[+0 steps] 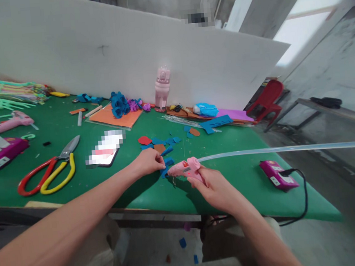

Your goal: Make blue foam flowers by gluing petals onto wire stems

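My right hand (pixel 214 185) is wrapped round the grip of a pink glue gun (pixel 183 168), with a long clear glue stick (pixel 259 152) running out of its back to the right. The nozzle points left at a small blue craft piece (pixel 168 163). My left hand (pixel 149 159) is closed in a pinch at that piece's edge, its fingertips partly hiding it. Just beyond the left hand lie more blue cut scraps (pixel 173 140), a red petal-shaped piece (pixel 145 140) and a brown piece (pixel 159 148).
Large scissors (pixel 57 169) and a phone (pixel 106 149) lie left on the green table (pixel 139 193). Blue paper flowers (pixel 120 104) and a pink bottle (pixel 162 89) stand at the back. A purple power socket (pixel 278 175) with a black cord sits right, another glue gun (pixel 10 121) far left.
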`<state>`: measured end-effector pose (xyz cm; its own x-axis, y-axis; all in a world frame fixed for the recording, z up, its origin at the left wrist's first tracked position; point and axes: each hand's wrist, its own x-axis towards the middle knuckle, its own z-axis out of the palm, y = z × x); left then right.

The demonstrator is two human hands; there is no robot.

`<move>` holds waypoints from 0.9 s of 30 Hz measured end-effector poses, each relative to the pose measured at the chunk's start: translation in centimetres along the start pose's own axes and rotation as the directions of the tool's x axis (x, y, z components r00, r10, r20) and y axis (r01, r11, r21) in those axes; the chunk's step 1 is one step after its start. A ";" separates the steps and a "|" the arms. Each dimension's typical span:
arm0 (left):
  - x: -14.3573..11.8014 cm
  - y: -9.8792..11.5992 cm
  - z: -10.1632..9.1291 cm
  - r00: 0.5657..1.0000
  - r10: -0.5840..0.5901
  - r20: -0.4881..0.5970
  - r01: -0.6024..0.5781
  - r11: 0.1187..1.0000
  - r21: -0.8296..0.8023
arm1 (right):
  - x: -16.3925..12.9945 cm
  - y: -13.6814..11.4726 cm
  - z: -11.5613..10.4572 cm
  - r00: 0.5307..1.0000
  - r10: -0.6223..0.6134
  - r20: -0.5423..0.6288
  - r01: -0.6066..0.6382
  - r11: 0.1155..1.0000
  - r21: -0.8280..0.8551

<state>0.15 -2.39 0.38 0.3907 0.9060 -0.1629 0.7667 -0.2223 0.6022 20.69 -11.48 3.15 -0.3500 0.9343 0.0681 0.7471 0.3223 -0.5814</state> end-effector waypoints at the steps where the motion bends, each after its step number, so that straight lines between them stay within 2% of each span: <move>1: 0.0 0.0 0.0 1.000 0.001 -0.001 -0.001 1.000 0.000 | 0.0 0.0 0.0 1.000 0.001 0.000 -0.001 1.000 0.000; 14: 0.0 0.0 0.0 1.000 -0.002 -0.002 0.002 1.000 -0.007 | 0.1 0.0 0.2 1.000 0.011 0.015 -0.010 0.999 -0.050; 27: -0.1 0.0 -0.1 1.000 0.001 -0.003 -0.001 1.000 -0.007 | 0.0 0.0 -0.1 1.000 0.017 0.004 -0.017 1.000 -0.021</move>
<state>0.09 -2.45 0.44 0.3904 0.9066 -0.1601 0.7626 -0.2210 0.6079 20.71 -11.50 3.20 -0.3396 0.9390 0.0547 0.7646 0.3094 -0.5654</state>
